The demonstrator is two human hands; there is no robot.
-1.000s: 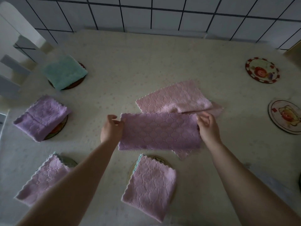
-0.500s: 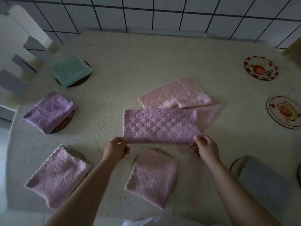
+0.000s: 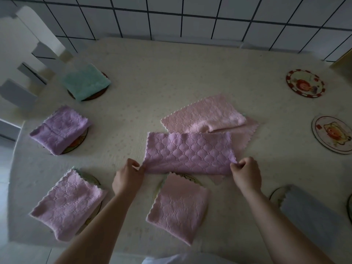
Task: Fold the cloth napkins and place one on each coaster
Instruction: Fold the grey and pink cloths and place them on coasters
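The folded purple napkin (image 3: 189,152) is pinched at its near corners by the left hand (image 3: 127,178) and right hand (image 3: 246,173), on the table (image 3: 171,73) over pink napkins (image 3: 205,117).

Cream speckled cloth-covered table (image 3: 171,73) fills view. Behind its far edge, white square-tiled wall with dark grout lines (image 3: 190,14). Left of table, white slatted wooden chair back (image 3: 28,60). Pale floor (image 3: 5,187) beside table's left edge. Light dim, soft.
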